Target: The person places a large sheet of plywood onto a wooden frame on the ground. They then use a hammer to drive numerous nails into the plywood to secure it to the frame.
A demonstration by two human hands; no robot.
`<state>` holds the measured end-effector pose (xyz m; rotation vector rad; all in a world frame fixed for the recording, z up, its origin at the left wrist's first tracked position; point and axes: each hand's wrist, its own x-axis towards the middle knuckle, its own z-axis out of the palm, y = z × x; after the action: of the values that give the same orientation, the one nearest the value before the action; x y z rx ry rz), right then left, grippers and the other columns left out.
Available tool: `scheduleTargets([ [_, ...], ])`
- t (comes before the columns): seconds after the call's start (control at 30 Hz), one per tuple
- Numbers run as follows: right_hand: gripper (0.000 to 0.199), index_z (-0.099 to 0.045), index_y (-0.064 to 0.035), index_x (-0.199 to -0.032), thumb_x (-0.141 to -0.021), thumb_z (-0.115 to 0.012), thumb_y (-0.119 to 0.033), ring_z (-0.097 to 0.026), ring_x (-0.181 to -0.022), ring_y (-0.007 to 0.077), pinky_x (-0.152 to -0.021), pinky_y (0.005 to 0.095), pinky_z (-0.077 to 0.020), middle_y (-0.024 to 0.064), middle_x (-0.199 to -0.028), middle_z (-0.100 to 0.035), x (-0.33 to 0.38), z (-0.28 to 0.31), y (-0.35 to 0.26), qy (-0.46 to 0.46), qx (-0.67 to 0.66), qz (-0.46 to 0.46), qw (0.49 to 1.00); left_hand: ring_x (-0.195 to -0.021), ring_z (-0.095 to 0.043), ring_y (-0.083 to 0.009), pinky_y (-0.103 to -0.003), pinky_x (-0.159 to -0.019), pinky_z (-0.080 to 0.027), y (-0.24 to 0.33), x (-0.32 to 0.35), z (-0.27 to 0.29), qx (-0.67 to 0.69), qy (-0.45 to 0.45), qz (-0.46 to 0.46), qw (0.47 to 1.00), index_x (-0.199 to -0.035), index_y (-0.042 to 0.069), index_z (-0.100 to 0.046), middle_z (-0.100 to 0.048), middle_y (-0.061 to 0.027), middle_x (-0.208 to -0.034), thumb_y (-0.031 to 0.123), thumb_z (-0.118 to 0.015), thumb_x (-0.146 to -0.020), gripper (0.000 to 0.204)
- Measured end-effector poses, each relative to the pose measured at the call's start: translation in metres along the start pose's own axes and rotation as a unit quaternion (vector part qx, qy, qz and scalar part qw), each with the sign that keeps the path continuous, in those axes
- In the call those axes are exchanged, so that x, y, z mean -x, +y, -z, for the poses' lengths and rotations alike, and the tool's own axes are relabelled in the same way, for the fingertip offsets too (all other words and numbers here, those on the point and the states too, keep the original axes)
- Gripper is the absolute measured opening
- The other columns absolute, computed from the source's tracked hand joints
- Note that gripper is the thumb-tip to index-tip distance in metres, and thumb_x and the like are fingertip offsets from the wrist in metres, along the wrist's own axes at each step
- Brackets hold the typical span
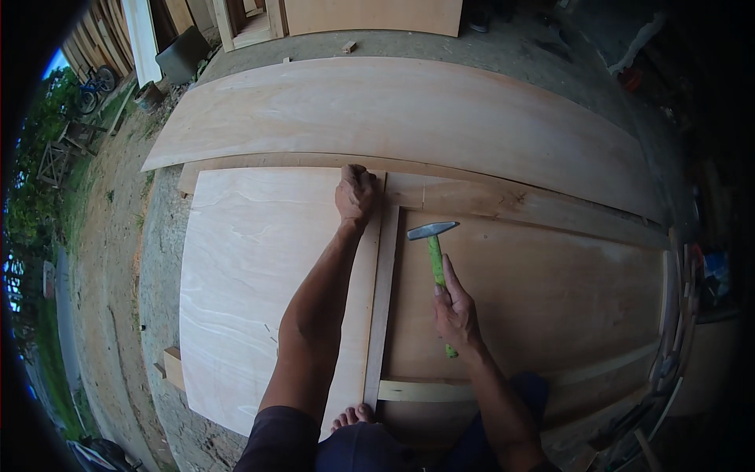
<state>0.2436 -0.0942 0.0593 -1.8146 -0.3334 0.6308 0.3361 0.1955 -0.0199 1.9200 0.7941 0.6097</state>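
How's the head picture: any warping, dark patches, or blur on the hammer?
Head view: fisheye bowing on the long plywood sheet; head view: black rim, right side dim; head view: hammer in the right hand reads clearly, no obvious blur.

Grey floor [409,46] — on it a wooden frame [519,200], a long plywood sheet [393,110], a small block [349,48]

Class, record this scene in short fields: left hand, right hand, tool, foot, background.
Left hand: curled, at the far edge of the pale plywood sheet; whether it grips anything is unclear
Right hand: holding the hammer by its green handle
Tool: metal head seen against the framed wooden panel
Foot: bare foot at the plywood sheet's near side
Background: longer plywood sheet beyond; bicycle at upper left
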Motion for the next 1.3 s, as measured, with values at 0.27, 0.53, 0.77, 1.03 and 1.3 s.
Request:
scheduleTargets([
  [0.27, 0.065, -0.027, -0.0083, -0.158, -0.099, -0.052, -0.007, -0.063, -0.066, 0.0334, -0.066, 0.0434, -0.0521, 0.0199, -0.076, -0.061, -0.111, -0.017, -0.031, 0.014, 0.246, 0.155, 0.957, -0.094, -0.069, -0.0327, -0.042, -0.082, -0.053, -0.020, -0.005, -0.003, -0.019, 0.088, -0.059, 0.994, -0.104, 0.009, -0.059, -0.071, -0.0127, -0.100, 0.012, -0.059, -0.093, 0.011],
  [0.53, 0.065, -0.031, -0.0078, -0.155, -0.094, -0.054, -0.002, -0.067, -0.086, 0.0486, -0.075, 0.0517, -0.0522, 0.0327, -0.102, -0.066, -0.151, -0.032, -0.030, 0.018, 0.257, 0.159, 0.953, -0.091, -0.066, -0.0310, -0.043, -0.086, -0.048, -0.014, 0.000, -0.003, 0.034, 0.050, -0.069, 0.996, -0.104, 0.015, -0.060, -0.070, -0.0067, -0.092, 0.012, -0.065, -0.088, 0.017],
  [0.77, 0.063, -0.029, -0.0114, -0.157, -0.099, -0.050, -0.003, -0.069, -0.086, 0.0463, -0.077, 0.0459, -0.0535, 0.0333, -0.101, -0.066, -0.147, -0.027, -0.028, 0.036, 0.192, 0.161, 0.967, -0.099, -0.061, -0.0224, -0.038, -0.099, -0.037, -0.003, -0.003, -0.005, -0.098, 0.049, -0.064, 0.992, -0.094, 0.019, -0.064, -0.071, 0.0011, -0.090, 0.027, -0.074, -0.083, 0.016],
  [1.03, 0.067, -0.030, -0.0048, -0.155, -0.093, -0.055, -0.003, -0.068, -0.084, 0.0465, -0.073, 0.0535, -0.0533, 0.0316, -0.091, -0.067, -0.155, -0.039, -0.046, 0.027, 0.268, 0.166, 0.949, -0.100, -0.061, -0.0229, -0.037, -0.101, -0.036, 0.006, -0.001, -0.004, -0.121, 0.036, -0.036, 0.991, -0.091, 0.019, -0.066, -0.072, 0.0006, -0.090, 0.030, -0.071, -0.085, 0.014],
  [1.3, 0.065, -0.031, -0.0068, -0.155, -0.095, -0.055, -0.004, -0.068, -0.081, 0.0461, -0.071, 0.0523, -0.0526, 0.0305, -0.087, -0.066, -0.163, -0.039, -0.044, 0.055, 0.264, 0.168, 0.948, -0.099, -0.061, -0.0250, -0.037, -0.101, -0.037, 0.003, -0.003, -0.007, -0.117, 0.037, -0.021, 0.992, -0.092, 0.019, -0.066, -0.072, -0.0017, -0.090, 0.033, -0.072, -0.083, 0.018],
])
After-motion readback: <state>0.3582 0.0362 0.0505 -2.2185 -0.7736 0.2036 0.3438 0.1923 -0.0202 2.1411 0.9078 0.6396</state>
